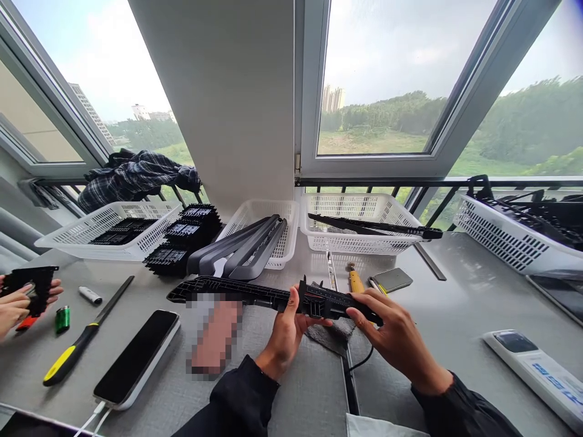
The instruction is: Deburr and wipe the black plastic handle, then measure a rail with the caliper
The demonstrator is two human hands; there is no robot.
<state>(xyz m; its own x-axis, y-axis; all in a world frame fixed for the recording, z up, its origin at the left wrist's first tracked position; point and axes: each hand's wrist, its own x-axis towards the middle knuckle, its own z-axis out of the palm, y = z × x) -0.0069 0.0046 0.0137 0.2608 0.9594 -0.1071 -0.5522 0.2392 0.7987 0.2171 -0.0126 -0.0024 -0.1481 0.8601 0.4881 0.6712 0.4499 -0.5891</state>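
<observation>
A long black plastic strip (237, 293) lies across the grey table in front of me, reaching left. My left hand (285, 337) grips it from below, thumb up against its near side. My right hand (394, 337) pinches the strip's right end, where a small black clip-like piece (319, 301) sits on it. Both sleeves are black.
Three white baskets (359, 240) with black parts stand at the back, a fourth (505, 243) at the right. A phone on a power bank (136, 358), a yellow-handled file (82, 340) and a green lighter (62, 318) lie left. Another person's hands (18, 300) hold a black part at far left.
</observation>
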